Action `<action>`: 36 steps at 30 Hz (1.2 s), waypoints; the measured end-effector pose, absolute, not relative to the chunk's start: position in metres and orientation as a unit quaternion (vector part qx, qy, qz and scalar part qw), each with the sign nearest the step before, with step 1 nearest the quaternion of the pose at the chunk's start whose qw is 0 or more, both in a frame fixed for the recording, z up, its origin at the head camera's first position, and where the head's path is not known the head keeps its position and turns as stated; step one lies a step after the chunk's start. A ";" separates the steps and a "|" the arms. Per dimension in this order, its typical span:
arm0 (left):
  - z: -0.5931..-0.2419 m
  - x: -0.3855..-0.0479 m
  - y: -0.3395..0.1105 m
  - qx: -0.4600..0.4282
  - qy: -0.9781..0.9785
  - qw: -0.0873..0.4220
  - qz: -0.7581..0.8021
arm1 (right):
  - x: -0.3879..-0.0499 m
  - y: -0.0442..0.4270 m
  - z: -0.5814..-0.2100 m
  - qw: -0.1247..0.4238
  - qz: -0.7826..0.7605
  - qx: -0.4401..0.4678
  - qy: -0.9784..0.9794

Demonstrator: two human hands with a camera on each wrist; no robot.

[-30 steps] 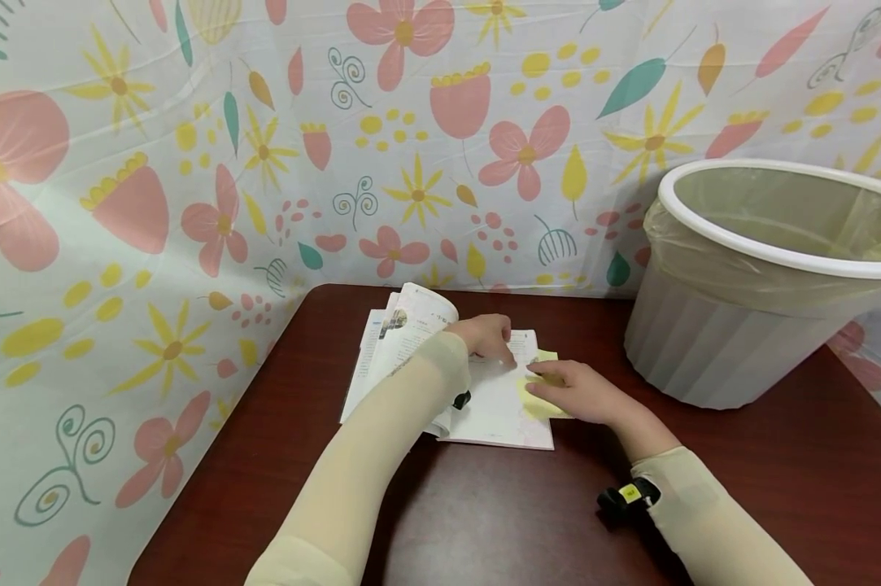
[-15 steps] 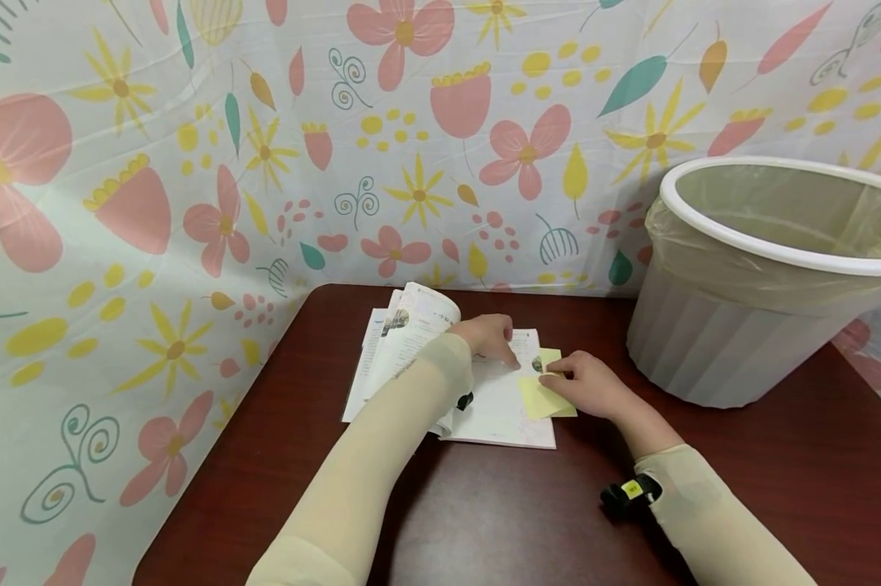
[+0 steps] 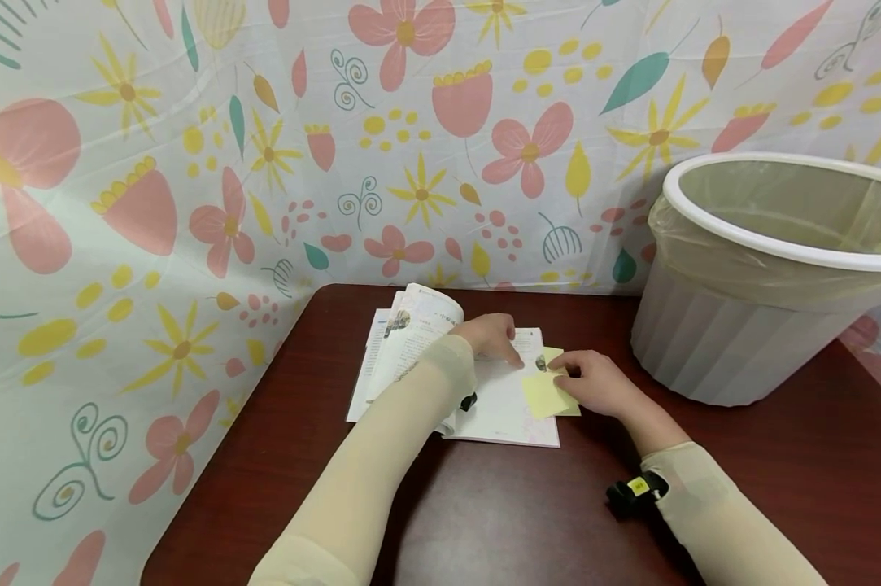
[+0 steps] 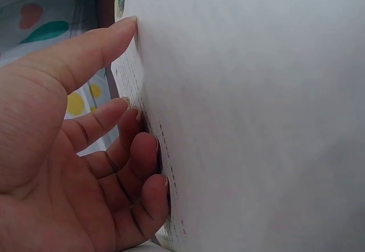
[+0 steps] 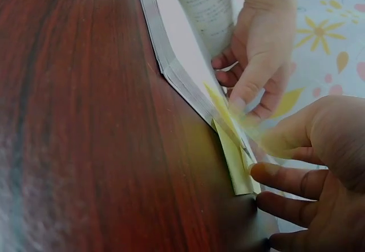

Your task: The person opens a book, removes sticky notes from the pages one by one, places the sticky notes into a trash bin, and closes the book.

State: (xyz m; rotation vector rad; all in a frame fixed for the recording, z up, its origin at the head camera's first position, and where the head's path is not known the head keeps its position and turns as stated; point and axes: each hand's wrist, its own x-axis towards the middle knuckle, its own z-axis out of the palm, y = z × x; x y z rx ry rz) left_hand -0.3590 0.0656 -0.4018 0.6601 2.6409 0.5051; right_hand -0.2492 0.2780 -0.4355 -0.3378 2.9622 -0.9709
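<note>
yellow note (image 3: 545, 396) at the right edge of an open book (image 3: 493, 419)

a person's left hand (image 3: 490, 335) leans on the book, fingers loosely bent, gripping nothing. the right hand (image 3: 594, 382) seems, through blur in its wrist view, to pinch the note between thumb and fingers. a bin (image 3: 704, 350) stands right on the table (image 3: 477, 505).

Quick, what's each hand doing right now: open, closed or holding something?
Left hand: open, touching the book.
Right hand: at the yellow notes; can't tell whether it's holding one.
</note>
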 end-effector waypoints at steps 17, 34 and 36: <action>-0.405 -0.361 0.069 0.235 0.939 0.178 0.178 | -0.244 0.271 -0.430 -0.018 -0.331 -0.134 0.934; -0.406 -0.360 0.066 0.237 0.939 0.175 0.175 | -0.242 0.267 -0.428 -0.026 -0.332 -0.167 0.928; -0.405 -0.360 0.065 0.238 0.939 0.174 0.174 | -0.242 0.267 -0.427 -0.022 -0.331 -0.171 0.928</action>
